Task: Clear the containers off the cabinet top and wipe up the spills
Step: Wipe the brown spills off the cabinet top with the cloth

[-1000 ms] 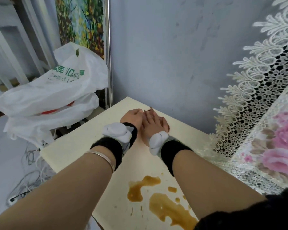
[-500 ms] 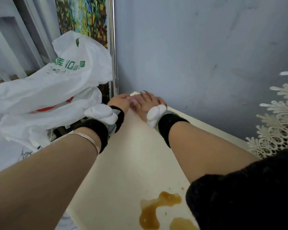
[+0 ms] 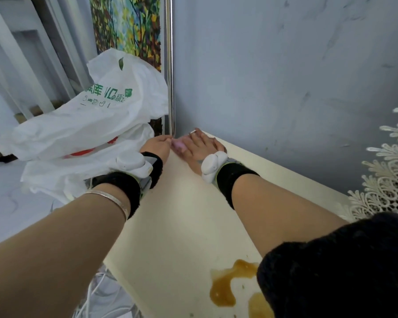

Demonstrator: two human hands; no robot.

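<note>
Cabinet top [image 3: 170, 226], cream, set against a grey wall [image 3: 285, 76]; both hands at its far corner.

Brown spill [image 3: 225, 288] at 5 o'clock on the top, part hidden by a black sleeve [image 3: 342, 271]. White plastic bag [image 3: 90, 125] at 10 o'clock, off the edge; lace cloth [image 3: 386, 180] at 3 o'clock. Left hand [image 3: 157, 146] and right hand [image 3: 200, 145] meet over a small pink thing [image 3: 178, 144], mostly covered; its axis and heading cannot be told. Right fingers lie fairly straight on it; left grip unclear.
</note>
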